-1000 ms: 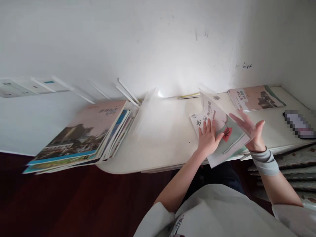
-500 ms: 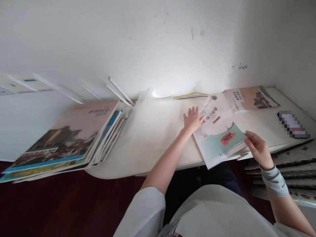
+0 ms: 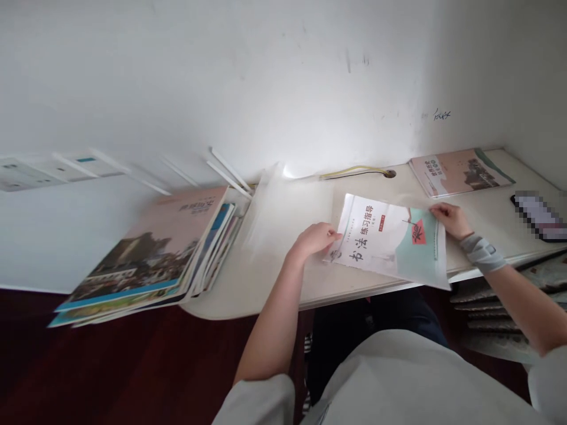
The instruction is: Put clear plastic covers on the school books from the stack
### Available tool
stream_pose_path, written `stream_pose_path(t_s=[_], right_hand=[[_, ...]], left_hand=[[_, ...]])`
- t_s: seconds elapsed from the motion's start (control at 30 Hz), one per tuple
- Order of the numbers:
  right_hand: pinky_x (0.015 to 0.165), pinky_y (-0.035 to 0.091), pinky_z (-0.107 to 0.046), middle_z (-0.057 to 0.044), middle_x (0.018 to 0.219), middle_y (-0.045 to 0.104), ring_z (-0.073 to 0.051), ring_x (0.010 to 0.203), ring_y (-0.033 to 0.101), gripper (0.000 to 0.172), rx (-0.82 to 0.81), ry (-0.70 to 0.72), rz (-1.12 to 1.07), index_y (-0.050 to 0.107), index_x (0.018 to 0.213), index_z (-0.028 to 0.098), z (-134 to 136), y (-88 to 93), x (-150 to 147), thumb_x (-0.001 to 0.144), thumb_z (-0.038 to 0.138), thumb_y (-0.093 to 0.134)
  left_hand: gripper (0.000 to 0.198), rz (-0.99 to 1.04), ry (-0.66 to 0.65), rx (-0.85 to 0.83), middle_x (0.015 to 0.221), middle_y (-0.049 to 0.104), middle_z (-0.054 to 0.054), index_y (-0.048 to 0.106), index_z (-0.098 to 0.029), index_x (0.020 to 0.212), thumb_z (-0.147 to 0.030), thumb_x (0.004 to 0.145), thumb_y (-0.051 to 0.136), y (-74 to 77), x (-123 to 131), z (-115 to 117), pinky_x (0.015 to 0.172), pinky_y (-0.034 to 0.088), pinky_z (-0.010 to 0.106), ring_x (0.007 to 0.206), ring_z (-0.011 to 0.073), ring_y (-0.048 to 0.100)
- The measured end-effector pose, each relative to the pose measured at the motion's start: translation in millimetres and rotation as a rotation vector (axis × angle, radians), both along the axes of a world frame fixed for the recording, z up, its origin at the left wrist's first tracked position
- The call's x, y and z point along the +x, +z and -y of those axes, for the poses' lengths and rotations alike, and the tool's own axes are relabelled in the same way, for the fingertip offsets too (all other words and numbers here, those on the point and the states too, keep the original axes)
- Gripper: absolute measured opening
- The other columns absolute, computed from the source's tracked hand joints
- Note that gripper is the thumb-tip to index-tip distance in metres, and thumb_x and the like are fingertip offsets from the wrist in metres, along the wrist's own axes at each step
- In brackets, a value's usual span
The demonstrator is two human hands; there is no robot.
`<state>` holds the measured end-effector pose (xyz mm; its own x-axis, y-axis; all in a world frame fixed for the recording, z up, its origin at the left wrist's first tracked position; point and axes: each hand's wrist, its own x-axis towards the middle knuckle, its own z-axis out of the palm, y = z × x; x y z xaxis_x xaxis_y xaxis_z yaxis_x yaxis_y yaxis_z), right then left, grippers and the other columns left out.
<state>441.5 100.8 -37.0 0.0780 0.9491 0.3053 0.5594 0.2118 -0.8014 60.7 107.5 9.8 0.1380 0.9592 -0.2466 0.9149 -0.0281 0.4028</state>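
Between my hands is a thin workbook (image 3: 390,236) with a white and green cover, dark Chinese characters and a red diamond. It lies tilted over the front part of the white desk, its lower right corner near the edge. My left hand (image 3: 316,239) pinches its left edge, thumb and fingers together. At the upper right corner, my right hand (image 3: 452,219) has its fingers closed on the cover; a grey wrap (image 3: 482,252) circles that wrist. Something see-through seems to stick out along the workbook's left edge, but I cannot make it out clearly.
Clear plastic sheets (image 3: 277,206) lie left of centre on the desk (image 3: 248,289). A pile of books (image 3: 150,254) stands at the left. Another book (image 3: 463,172) and a blurred-out phone (image 3: 538,215) lie at the right. A yellow cable (image 3: 354,170) runs along the wall.
The workbook has turned so that its title reads nearly sideways-up instead of upside down. My left hand went from spread over its top to pinching its left edge; my right hand moved up its right side.
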Motion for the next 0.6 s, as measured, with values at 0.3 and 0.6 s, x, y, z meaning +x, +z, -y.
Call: stream_pose_path(t_s=[0.3, 0.6], right_hand=[[0.094, 0.045, -0.048, -0.011, 0.104, 0.07, -0.028, 0.103, 0.062, 0.055, -0.277, 0.459, -0.18, 0.071, 0.074, 0.02, -62, 58.1, 30, 0.075, 0.071, 0.049], [0.083, 0.052, -0.039, -0.008, 0.094, 0.072, -0.02, 0.086, 0.067, 0.053, -0.48, 0.825, 0.257, 0.07, 0.101, 0.015, -99, 146.1, -73, 0.085, 0.059, 0.045]], left_hand=[[0.016, 0.283, 0.096, 0.079, 0.066, 0.066, -0.001, 0.054, -0.02, 0.069, -0.029, 0.08, 0.047, -13.2, 6, 22, 0.064, 0.043, 0.026, 0.059, 0.0137, 0.059], [0.013, 0.376, 0.242, 0.147, 0.066, 0.063, -0.002, 0.052, -0.02, 0.073, -0.029, 0.081, 0.047, -26.9, 9, 35, 0.064, 0.042, 0.026, 0.06, 0.0127, 0.058]])
